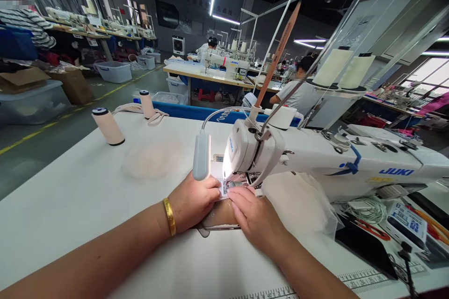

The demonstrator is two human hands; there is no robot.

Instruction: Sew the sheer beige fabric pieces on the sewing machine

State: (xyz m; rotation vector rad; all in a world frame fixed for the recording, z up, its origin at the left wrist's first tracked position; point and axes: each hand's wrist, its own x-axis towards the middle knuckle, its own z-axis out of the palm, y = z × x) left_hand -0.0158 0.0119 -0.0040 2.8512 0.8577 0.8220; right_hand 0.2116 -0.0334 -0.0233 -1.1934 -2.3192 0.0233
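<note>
Pressing white label (223, 190) with flat left hand (194, 200) at its eight o'clock, flat right hand (258, 217) at four. Could get poked by sewing machine (305, 149) after a slip.

White tabletop (63, 210) bearing a JUKI sewing machine (308, 149). Left of the machine: two peach thread spools (108, 127), pale strips (157, 117), a blurred beige patch (150, 156). Beneath its arm: sheer fabric (298, 201). In front: ruler markings (365, 280).
</note>
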